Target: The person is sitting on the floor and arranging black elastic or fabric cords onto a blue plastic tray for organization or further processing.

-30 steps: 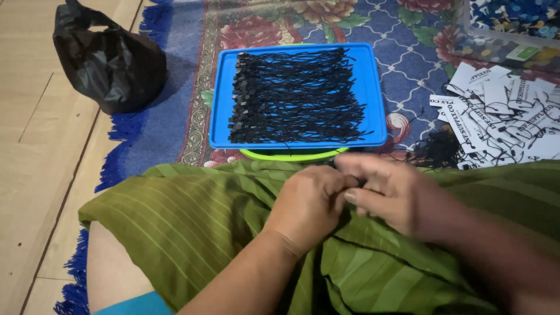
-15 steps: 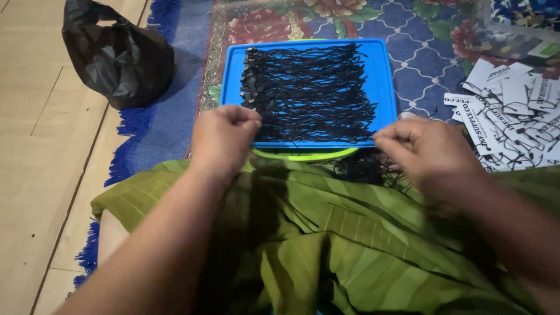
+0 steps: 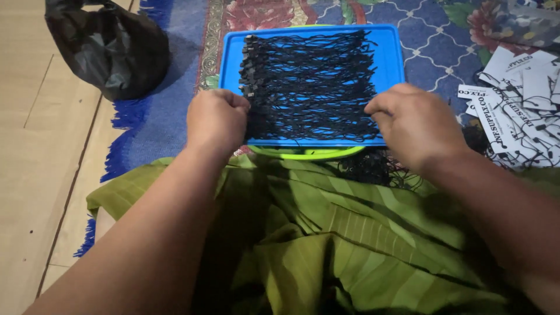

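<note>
A blue tray (image 3: 389,53) lies on the rug ahead of my lap, on top of something lime green (image 3: 303,154). Several black strings (image 3: 309,81) lie stretched across it in rows, their small black ends lined up at the left. My left hand (image 3: 216,119) is at the tray's near left corner, fingers curled at one end of the nearest string. My right hand (image 3: 415,123) is at the near right edge, fingers pinched at the other end. The thin string between them is hard to tell from the rest.
A black plastic bag (image 3: 111,49) sits on the wooden floor at the far left. White printed card tags (image 3: 519,111) with black strings are piled at the right. A loose clump of black strings (image 3: 367,166) rests on the green cloth (image 3: 350,233) over my lap.
My hands were together over my lap; they have parted and moved forward to the tray's near edge, one at each side.
</note>
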